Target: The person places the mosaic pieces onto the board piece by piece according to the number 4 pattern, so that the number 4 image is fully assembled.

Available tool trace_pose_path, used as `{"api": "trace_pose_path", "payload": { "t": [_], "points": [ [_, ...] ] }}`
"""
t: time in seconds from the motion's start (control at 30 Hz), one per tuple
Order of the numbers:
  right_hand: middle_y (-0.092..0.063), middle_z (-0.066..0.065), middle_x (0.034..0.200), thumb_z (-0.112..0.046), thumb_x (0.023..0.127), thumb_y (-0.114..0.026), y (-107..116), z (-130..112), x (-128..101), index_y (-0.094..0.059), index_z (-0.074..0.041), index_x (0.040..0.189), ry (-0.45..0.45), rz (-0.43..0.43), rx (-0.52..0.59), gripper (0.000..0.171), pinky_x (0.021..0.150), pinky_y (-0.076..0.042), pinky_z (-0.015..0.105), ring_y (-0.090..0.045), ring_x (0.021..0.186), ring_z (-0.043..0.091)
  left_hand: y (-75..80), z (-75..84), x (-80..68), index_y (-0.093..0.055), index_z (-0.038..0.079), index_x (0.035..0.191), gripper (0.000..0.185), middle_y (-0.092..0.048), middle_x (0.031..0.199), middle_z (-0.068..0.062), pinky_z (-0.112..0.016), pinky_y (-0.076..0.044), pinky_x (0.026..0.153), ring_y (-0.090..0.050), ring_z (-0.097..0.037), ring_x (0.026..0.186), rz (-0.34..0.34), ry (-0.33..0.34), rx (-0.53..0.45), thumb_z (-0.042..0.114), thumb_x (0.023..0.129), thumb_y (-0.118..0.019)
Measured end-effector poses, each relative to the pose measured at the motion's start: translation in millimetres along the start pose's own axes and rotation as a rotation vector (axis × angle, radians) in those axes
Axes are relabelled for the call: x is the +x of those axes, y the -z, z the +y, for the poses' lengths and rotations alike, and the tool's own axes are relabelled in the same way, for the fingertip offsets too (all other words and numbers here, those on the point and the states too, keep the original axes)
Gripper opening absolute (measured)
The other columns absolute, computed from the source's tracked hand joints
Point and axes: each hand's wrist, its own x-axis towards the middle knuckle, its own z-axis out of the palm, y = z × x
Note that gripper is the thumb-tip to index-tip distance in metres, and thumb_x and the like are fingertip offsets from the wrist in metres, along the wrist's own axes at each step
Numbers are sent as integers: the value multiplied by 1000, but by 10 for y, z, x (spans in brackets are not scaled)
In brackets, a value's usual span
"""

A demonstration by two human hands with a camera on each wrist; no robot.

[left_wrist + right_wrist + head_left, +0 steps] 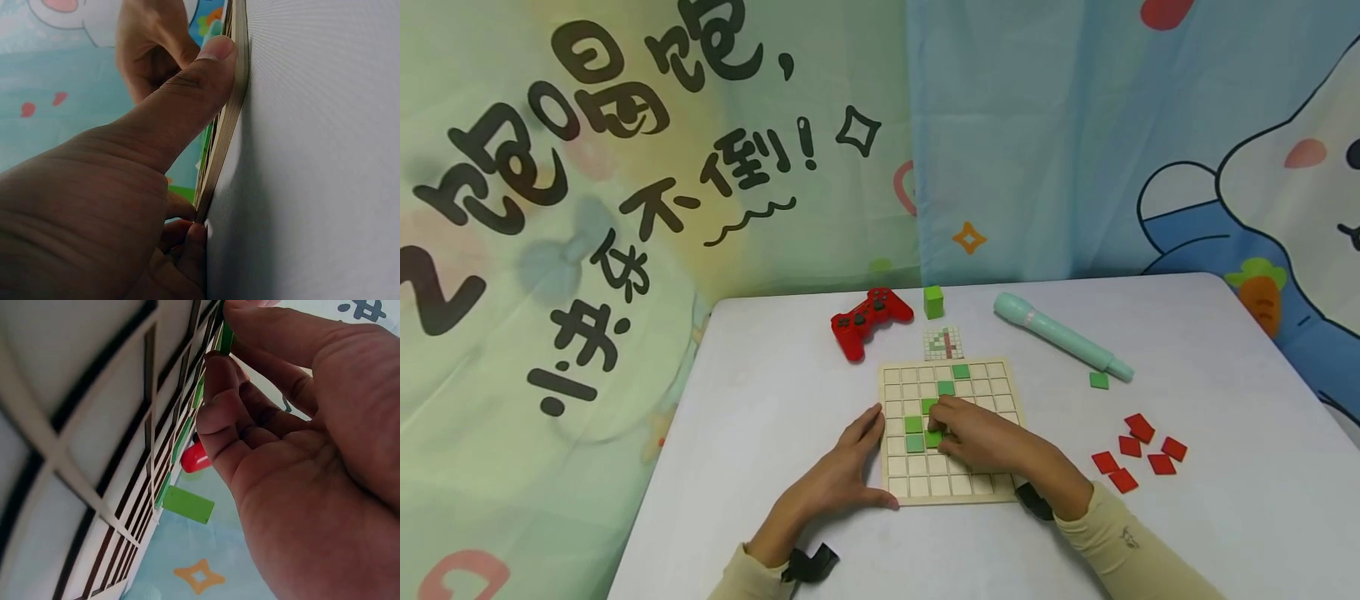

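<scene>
A square wooden grid board (895,488) lies on the table, with several green square tiles (913,424) in its cells, most along a slanting line. My left hand (847,472) is spread at the board's near left corner, thumb at the near edge and fingers along the left edge. In the left wrist view the straight thumb (200,75) presses against the wooden rim. Over the board's middle, my right hand (977,433) pinches a green tile (226,334) between thumb and fingertips, close to the grid. Part of the board is hidden beneath that hand.
A small pattern card (942,343) lies behind the board, near a green block (933,302) and a red game controller (871,321). To the right are a mint-coloured pen-shaped object (1063,335), a loose green tile (1099,381) and several red tiles (1141,428).
</scene>
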Motion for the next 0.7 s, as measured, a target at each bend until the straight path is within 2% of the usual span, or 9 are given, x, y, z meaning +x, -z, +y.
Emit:
{"api": "trace_pose_path", "payload": {
  "t": [0.37, 0.5, 0.7],
  "points": [
    [-62, -1, 107, -11, 96, -78, -48, 30, -8, -69, -14, 106, 39, 26, 9, 13, 81, -55, 27, -58, 91, 9, -4, 9, -10, -20, 6, 170, 129, -11, 182, -6, -50, -37, 129, -17, -31, 168, 8, 5, 8, 45, 75, -97],
    [-62, 0, 105, -13, 97, -79, -47, 40, -5, -70, -16, 102, 19, 8, 43, 11, 77, -51, 23, -54, 86, 6, -3, 13, -11, -20, 6, 170, 129, -11, 182, -6, -51, -36, 129, -17, -31, 168, 8, 6, 11, 44, 75, -97],
    [-60, 0, 104, -10, 97, -76, -39, 33, -7, -67, -17, 102, -1, -5, 32, 12, 75, -49, 22, -52, 83, 4, -6, 17, -7, -19, 5, 170, 130, -11, 182, -8, -51, -35, 130, -16, -31, 168, 4, 8, -1, 43, 75, -98]
  ]
}}
